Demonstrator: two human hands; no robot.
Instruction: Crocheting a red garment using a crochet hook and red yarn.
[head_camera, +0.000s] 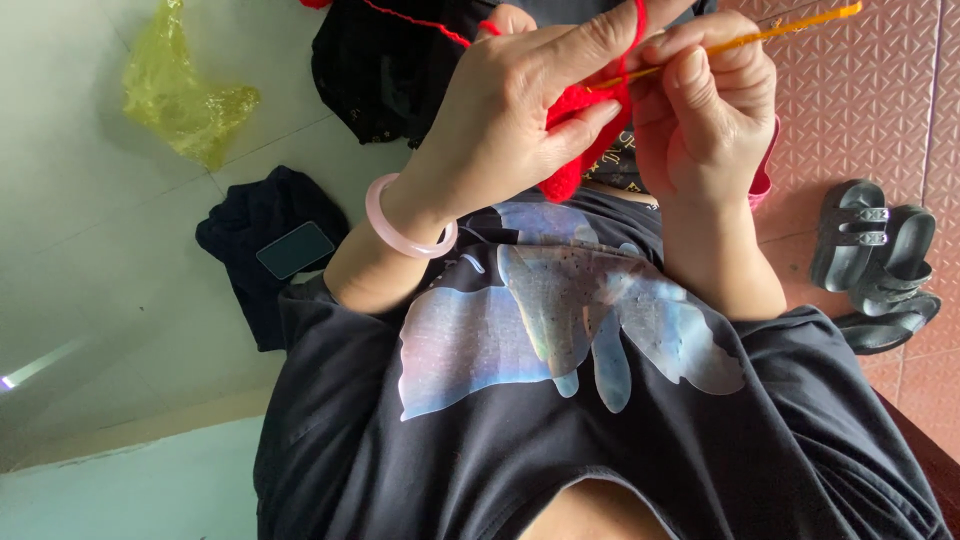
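Two hands met over the person's lap, above a black shirt printed with a pale, shiny butterfly shape. To the right, grey sandals sat on the red patterned floor. To the left, a dark cloth lay on the pale floor with a phone on top, and a crumpled yellow bag lay farther off. The left hand, a pink bangle on its wrist, pinched the red crochet piece between thumb and fingers, seemingly to keep the fabric steady and taut. The right hand was closed around the orange crochet hook, its tip buried in the yarn.
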